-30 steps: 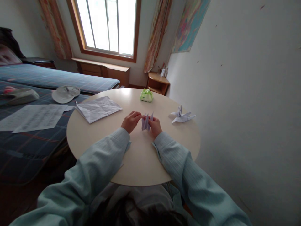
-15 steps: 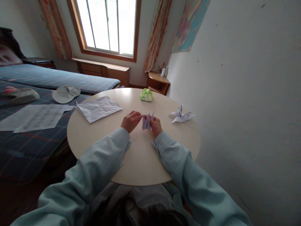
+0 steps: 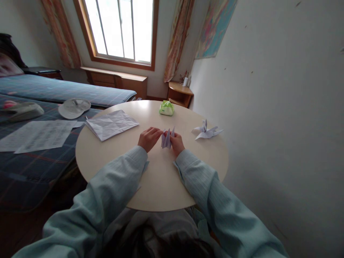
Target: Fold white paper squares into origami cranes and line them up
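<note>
A small piece of folded white paper (image 3: pixel 167 140), with several pointed flaps, is held up over the round table (image 3: pixel 161 186). My right hand (image 3: pixel 177 143) grips its right side, fingers closed on it. On the left, my left hand (image 3: pixel 149 139) pinches the paper's upper left edge between thumb and fingertips. Further right on the tabletop lies a finished-looking origami crane (image 3: pixel 207 132) with spread wings. To the left rests a larger creased sheet of paper (image 3: pixel 114 124).
A green tissue pack (image 3: pixel 166 108) stands at the table's far side. Left of the table, a bed (image 3: pixel 32 168) bears printed sheets (image 3: pixel 43 134) and a pale cap (image 3: pixel 74 108). A white wall (image 3: pixel 268 125) rises close on the right.
Both hands keep their hold on the folded paper, with only very slight finger movement. The whole view has shifted a little.
</note>
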`<state>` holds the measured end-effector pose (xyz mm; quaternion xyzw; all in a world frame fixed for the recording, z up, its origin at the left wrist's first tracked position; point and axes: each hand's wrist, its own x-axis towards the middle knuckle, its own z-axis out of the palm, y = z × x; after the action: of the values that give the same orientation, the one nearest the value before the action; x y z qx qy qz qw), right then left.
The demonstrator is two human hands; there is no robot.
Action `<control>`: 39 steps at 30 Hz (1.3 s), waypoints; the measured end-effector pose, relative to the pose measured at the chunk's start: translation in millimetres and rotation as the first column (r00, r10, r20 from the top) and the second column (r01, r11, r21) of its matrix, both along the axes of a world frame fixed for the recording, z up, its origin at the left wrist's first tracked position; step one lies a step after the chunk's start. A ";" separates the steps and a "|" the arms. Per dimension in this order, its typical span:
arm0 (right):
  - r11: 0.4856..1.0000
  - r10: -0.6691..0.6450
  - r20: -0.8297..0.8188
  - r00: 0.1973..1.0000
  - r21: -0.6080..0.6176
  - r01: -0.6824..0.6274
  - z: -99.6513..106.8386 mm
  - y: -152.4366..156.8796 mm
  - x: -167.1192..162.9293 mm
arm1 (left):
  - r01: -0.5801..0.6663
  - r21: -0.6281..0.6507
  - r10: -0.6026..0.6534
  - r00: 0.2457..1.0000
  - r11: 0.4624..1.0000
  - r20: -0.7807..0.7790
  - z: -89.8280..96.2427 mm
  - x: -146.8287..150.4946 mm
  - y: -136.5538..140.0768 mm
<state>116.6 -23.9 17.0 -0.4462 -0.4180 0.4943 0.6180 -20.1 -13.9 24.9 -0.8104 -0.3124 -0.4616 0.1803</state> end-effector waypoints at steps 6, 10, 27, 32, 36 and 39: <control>1.000 0.008 0.001 1.000 0.003 -0.008 1.1 -0.8 0.5 | 0.000 0.005 0.000 1.000 1.000 -0.010 -0.8 -1.7 1.9; 0.999 0.035 -0.006 0.999 0.023 -0.035 -0.7 -0.5 0.8 | 0.006 -0.012 -0.005 1.000 1.000 0.009 -2.6 -1.0 3.2; 0.999 -0.031 -0.033 0.999 0.009 0.032 1.3 -0.9 -1.3 | 0.059 -0.121 -0.045 0.992 0.991 0.116 -4.6 3.3 1.1; 0.999 -0.035 -0.022 0.999 0.009 0.036 3.6 -2.4 -1.9 | 0.040 -0.150 -0.018 0.989 0.988 0.147 -3.9 4.4 -0.7; 0.999 -0.031 -0.010 0.999 0.005 0.032 3.5 -1.9 -1.2 | 0.029 -0.153 -0.005 0.988 0.988 0.156 -4.3 4.4 -0.7; 0.999 -0.031 0.005 1.000 0.010 0.031 1.5 -0.6 -0.7 | 0.018 -0.147 0.007 0.986 0.989 0.165 -4.4 4.7 -0.4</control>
<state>115.9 -24.5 18.5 -0.4508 -0.4149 0.4815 0.6267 -15.3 -14.3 20.5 -0.7814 -0.3574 -0.5033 0.0918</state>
